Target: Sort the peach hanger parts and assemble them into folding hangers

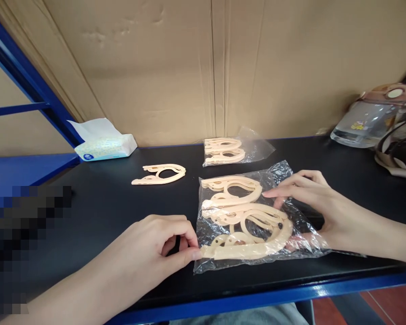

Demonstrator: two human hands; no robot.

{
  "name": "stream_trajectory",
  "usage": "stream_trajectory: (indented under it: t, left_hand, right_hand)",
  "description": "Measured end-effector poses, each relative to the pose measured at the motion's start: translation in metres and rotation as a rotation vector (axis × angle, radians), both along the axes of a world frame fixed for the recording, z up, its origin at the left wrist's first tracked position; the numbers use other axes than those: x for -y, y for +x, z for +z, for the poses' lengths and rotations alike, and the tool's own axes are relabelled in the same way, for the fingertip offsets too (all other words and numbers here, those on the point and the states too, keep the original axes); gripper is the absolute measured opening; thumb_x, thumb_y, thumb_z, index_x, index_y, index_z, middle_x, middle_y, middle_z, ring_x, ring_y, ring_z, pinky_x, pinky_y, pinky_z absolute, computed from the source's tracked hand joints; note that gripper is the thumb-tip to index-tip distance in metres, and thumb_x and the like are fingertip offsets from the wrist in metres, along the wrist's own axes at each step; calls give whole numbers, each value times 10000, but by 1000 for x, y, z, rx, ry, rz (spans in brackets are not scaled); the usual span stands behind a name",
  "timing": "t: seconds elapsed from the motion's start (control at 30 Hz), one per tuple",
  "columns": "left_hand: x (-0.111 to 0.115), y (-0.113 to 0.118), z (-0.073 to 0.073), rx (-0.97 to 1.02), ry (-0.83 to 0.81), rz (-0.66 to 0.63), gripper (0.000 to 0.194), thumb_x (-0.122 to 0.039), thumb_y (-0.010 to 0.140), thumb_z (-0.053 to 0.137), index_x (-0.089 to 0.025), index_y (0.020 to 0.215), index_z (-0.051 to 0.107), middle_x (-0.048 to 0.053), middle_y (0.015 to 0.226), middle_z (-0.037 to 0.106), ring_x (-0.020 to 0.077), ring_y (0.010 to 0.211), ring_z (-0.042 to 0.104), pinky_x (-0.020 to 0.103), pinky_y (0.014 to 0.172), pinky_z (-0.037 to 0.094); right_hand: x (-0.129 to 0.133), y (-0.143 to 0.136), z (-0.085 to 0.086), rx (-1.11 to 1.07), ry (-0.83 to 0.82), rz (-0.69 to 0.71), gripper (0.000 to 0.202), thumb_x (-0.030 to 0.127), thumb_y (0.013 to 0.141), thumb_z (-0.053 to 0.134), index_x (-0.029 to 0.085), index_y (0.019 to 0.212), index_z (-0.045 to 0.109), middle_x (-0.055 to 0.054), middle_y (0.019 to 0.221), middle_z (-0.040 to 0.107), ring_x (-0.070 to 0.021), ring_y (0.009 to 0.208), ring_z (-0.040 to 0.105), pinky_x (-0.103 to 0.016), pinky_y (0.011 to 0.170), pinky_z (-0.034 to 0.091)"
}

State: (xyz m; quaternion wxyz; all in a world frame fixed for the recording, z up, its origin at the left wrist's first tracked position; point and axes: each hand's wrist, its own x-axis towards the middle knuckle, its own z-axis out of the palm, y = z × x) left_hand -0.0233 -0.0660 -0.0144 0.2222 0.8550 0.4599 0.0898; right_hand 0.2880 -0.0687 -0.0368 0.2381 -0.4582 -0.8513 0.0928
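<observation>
From my head camera, the clear plastic bag [253, 216] lies flat on the black counter [104, 203] right in front of me, near its blue front edge, and inside it sit several cream plastic hangers [243, 216] stacked loosely over one another. Behind it, closer to the cardboard wall [189, 67], a second clear bag [238, 150] holds a neater stack of the same cream hangers, and a single loose hanger [160, 174] lies bare on the counter to the left of that. My left hand [155, 253] rests low on the counter with thumb and forefinger pinched together on the near left corner of the front bag, right where a hanger tip meets the plastic. My right hand [311, 203] lies across the right side of the same bag, fingers stretched flat over the top of it and the thumb down by its lower right edge, so the hand presses on it rather than closing around it. A tissue pack [104, 142] sits at the back left by the blue frame [27, 76], and a clear jug [372, 117] stands at the far right. The jug's right side is cut off by the frame edge, something dark beside it is hard to make out, and the lower left corner is blurred out.
</observation>
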Motion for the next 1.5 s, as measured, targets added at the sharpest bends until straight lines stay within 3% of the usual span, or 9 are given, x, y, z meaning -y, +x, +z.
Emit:
stream_trajectory:
  t: [0.17, 0.4, 0.77, 1.0, 1.13, 1.2, 1.27, 1.37, 1.5]
  left_hand:
    - [8, 2, 0, -31, 63, 57, 235, -408, 826, 561, -237, 679, 626, -49, 619, 594, 91, 471, 455, 196, 423, 300]
    - [14, 7, -3, -90, 182, 79, 184, -393, 759, 630, -242, 653, 620, -51, 625, 609, 80, 392, 414, 192, 374, 271]
    - [16, 9, -3, -139, 204, 93, 170, -327, 796, 585, -228, 659, 568, -62, 593, 558, 78, 407, 417, 191, 393, 276]
    - [21, 6, -13, -222, 493, -141, 235, -218, 910, 410, -207, 689, 488, -36, 646, 521, 102, 404, 465, 257, 399, 247]
    - [19, 5, -3, -268, 629, -302, 267, -232, 928, 412, -207, 675, 495, -20, 635, 507, 125, 427, 491, 284, 397, 254]
    - [12, 1, 10, -277, 657, -387, 311, -341, 941, 421, -208, 675, 510, -10, 646, 521, 136, 458, 511, 282, 409, 288]
    - [-2, -7, 24, -283, 677, -367, 342, -423, 947, 389, -208, 741, 556, 0, 707, 563, 144, 513, 549, 273, 454, 345]
    - [-39, -25, 39, -367, 697, -114, 329, -462, 924, 405, -207, 1013, 592, 28, 957, 628, 181, 680, 615, 283, 594, 425]
    - [-102, -50, 43, -506, 410, 30, 620, -566, 866, 448, -184, 1354, 439, 105, 1355, 508, 291, 1125, 556, 384, 924, 416]
  right_hand:
    - [1, 4, 2, 45, -35, 75, 684, 559, 671, 729, 353, 1295, 539, -26, 981, 662, -266, 990, 550, -489, 944, 383]
    - [6, 5, 2, -56, -107, 44, 630, 532, 732, 692, 341, 1311, 532, -41, 948, 681, -278, 990, 555, -478, 870, 439]
    - [-1, 1, 4, 125, 127, 184, 501, 488, 803, 647, 257, 1241, 579, -45, 1098, 674, -221, 979, 581, -350, 829, 495]
    - [0, 4, 1, 138, 178, 229, 451, 396, 847, 621, 246, 1264, 532, -48, 1154, 668, -216, 1001, 597, -334, 817, 514]
    - [-1, 3, 3, 155, 123, 238, 457, 369, 876, 581, 259, 1309, 488, -54, 1190, 650, -212, 1000, 618, -343, 798, 534]
    - [-2, 6, 9, 180, 98, 225, 472, 357, 887, 562, 285, 1344, 466, -51, 1169, 660, -227, 1017, 625, -357, 799, 541]
    - [-6, 11, 19, 200, 92, 195, 464, 349, 902, 530, 308, 1360, 466, -49, 1097, 688, -243, 991, 645, -370, 782, 543]
    - [-18, 20, 43, 245, 147, 119, 405, 365, 916, 478, 314, 1317, 513, -42, 941, 715, -241, 854, 672, -365, 709, 529]
    - [-44, 22, 68, 386, 304, -33, 356, 433, 930, 421, 316, 1240, 550, -32, 902, 711, -226, 772, 646, -355, 658, 475]
